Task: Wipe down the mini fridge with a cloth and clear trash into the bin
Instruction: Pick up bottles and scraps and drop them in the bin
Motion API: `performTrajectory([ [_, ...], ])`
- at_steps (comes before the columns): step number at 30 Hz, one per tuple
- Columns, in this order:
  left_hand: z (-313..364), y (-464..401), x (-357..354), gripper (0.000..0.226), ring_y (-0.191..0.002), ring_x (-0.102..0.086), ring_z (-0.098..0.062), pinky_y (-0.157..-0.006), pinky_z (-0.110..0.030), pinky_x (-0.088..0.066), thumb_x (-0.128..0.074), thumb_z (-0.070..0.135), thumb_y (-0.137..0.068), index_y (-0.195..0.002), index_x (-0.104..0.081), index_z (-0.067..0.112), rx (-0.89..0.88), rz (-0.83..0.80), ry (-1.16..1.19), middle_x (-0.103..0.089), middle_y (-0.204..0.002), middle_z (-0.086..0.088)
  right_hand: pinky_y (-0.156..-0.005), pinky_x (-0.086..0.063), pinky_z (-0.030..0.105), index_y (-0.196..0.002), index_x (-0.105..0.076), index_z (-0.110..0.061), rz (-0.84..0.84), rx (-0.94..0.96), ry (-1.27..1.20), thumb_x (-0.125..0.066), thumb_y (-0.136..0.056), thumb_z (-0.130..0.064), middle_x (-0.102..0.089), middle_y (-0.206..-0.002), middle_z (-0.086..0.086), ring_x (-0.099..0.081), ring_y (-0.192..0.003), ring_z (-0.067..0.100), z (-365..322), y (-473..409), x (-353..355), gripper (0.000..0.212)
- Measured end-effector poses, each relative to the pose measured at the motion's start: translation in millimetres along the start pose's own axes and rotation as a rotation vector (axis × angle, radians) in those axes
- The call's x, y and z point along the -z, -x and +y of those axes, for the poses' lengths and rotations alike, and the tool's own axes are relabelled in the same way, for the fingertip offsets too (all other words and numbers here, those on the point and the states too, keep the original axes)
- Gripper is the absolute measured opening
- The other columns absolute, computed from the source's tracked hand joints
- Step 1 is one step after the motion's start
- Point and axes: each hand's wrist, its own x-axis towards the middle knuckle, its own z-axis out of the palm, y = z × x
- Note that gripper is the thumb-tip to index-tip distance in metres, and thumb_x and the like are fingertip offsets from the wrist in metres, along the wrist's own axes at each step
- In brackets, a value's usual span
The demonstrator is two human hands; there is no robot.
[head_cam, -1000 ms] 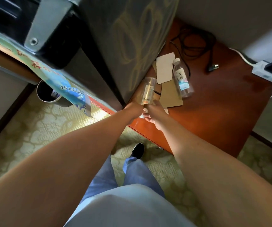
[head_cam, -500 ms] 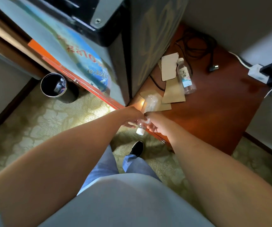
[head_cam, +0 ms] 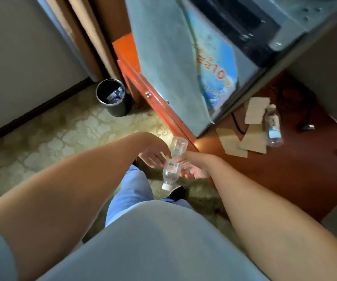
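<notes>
Currently, head view: both hands meet over the carpet just off the front edge of the red-brown table (head_cam: 285, 179). The right hand (head_cam: 194, 169) holds a clear plastic bottle (head_cam: 170, 170) by its middle, fingers curled round it, white cap (head_cam: 166, 186) pointing down toward the floor, base tilted up toward the table edge. The left hand (head_cam: 153, 155) sits right beside the bottle with fingers loosely spread, fingertips at or near the bottle's upper part; can't tell if they actually touch. The mini fridge (head_cam: 163, 67) stands on the table, grey-blue side face toward the camera, with a blue sticker (head_cam: 214, 74) carrying red characters on it. A black round bin (head_cam: 112, 98) stands on the patterned carpet (head_cam: 62, 138) left of the table, near the wall, well apart from the hands; some bottles or wrappers lie inside, too small to identify. On the tabletop right of the fridge: a second clear bottle (head_cam: 273, 126) lying on its side with a blue label, just beside several overlapping cardboard pieces (head_cam: 252, 138). A black cable (head_cam: 297, 98) is coiled behind them near the wall. Blue trousers and one black shoe (head_cam: 176, 192) show below the hands.
</notes>
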Motion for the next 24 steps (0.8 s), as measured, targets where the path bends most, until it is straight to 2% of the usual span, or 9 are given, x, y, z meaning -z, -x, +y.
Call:
performTrajectory([
  [4, -32.9, 16.1, 51.4, 0.019, -0.083, -0.06, -0.019, -0.085, -0.032, -0.05, -0.058, 0.024, -0.096, -0.111, -0.063, 0.013, -0.07, 0.063, 0.193, -0.064, -0.105, -0.007, -0.053, -0.042, 0.023, -0.119, -0.061, -0.012, 0.041, 0.064, -0.043, -0.069, -0.094, -0.025, -0.055, -0.094, 0.008, -0.056, -0.066, 0.016, -52.2, -14.4, -42.3, 0.029],
  [7, -53.9, 26.2, 93.8, 0.019, -0.075, -0.054, -0.02, -0.088, -0.032, -0.048, -0.055, 0.017, -0.098, -0.117, -0.058, 0.013, -0.139, 0.097, 0.458, -0.057, -0.107, -0.008, -0.063, -0.047, 0.028, -0.111, -0.058, -0.009, 0.029, 0.079, -0.091, -0.067, -0.095, -0.022, -0.053, -0.091, 0.009, -0.058, -0.069, 0.02, -96.1, -29.0, -71.5, 0.022],
  [10, -73.6, 33.6, 137.1, 0.031, -0.089, -0.061, -0.018, -0.097, -0.034, -0.052, -0.051, 0.016, -0.099, -0.129, -0.056, 0.021, -0.252, 0.18, 0.53, -0.058, -0.117, -0.002, -0.068, -0.054, 0.03, -0.105, -0.064, -0.01, 0.021, 0.09, -0.087, -0.064, -0.097, -0.022, -0.061, -0.091, 0.01, -0.065, -0.074, 0.022, -140.6, -47.2, -100.9, 0.014],
  [12, -87.6, 34.4, 166.9, 0.035, -0.107, -0.065, -0.016, -0.094, -0.037, -0.056, -0.055, 0.02, -0.097, -0.132, -0.057, 0.022, -0.331, 0.276, 0.527, -0.061, -0.125, 0.001, -0.069, -0.058, 0.031, -0.108, -0.065, -0.013, 0.025, 0.1, -0.083, -0.057, -0.101, -0.023, -0.069, -0.094, 0.011, -0.07, -0.079, 0.022, -167.3, -60.7, -118.4, 0.015],
  [14, -100.6, 32.0, 197.5, 0.03, -0.112, -0.065, -0.017, -0.091, -0.037, -0.058, -0.054, 0.018, -0.098, -0.127, -0.057, 0.019, -0.36, 0.305, 0.582, -0.061, -0.13, -0.002, -0.072, -0.061, 0.034, -0.115, -0.062, -0.018, 0.024, 0.103, -0.107, -0.046, -0.104, -0.023, -0.076, -0.094, 0.011, -0.074, -0.085, 0.024, -191.7, -74.0, -134.3, 0.02],
  [17, -112.5, 26.3, 243.5, 0.02, -0.112, -0.065, -0.024, -0.094, -0.04, -0.056, -0.052, 0.015, -0.1, -0.117, -0.062, 0.013, -0.348, 0.253, 0.666, -0.06, -0.129, -0.008, -0.077, -0.062, 0.039, -0.127, -0.055, -0.028, 0.028, 0.056, -0.173, -0.038, -0.105, -0.031, -0.076, -0.103, 0.019, -0.075, -0.099, 0.032, -228.4, -96.3, -156.6, 0.027],
  [20, -115.0, 23.4, 283.9, 0.021, -0.103, -0.069, -0.026, -0.096, -0.041, -0.055, -0.056, 0.021, -0.098, -0.116, -0.066, 0.017, -0.297, 0.194, 0.816, -0.064, -0.125, -0.007, -0.075, -0.062, 0.038, -0.124, -0.058, -0.027, 0.026, 0.006, -0.2, -0.048, -0.102, -0.048, -0.071, -0.114, 0.022, -0.072, -0.104, 0.033, -267.9, -121.3, -179.9, 0.032],
  [22, -117.3, 19.9, 308.0, 0.026, -0.105, -0.069, -0.027, -0.097, -0.043, -0.054, -0.058, 0.022, -0.098, -0.124, -0.064, 0.02, -0.306, 0.162, 0.875, -0.064, -0.126, -0.006, -0.07, -0.061, 0.035, -0.119, -0.061, -0.029, 0.038, 0.027, -0.158, -0.057, -0.099, -0.044, -0.07, -0.117, 0.015, -0.073, -0.095, 0.029, -294.2, -136.4, -198.2, 0.026],
  [24, -120.7, 16.4, 330.6, 0.03, -0.098, -0.071, -0.025, -0.092, -0.042, -0.056, -0.059, 0.018, -0.098, -0.127, -0.06, 0.023, -0.33, 0.151, 0.908, -0.067, -0.122, -0.006, -0.066, -0.06, 0.034, -0.126, -0.055, -0.034, 0.065, 0.07, -0.103, -0.058, -0.099, -0.03, -0.069, -0.117, 0.009, -0.073, -0.09, 0.027, -316.8, -152.1, -214.7, 0.028],
])
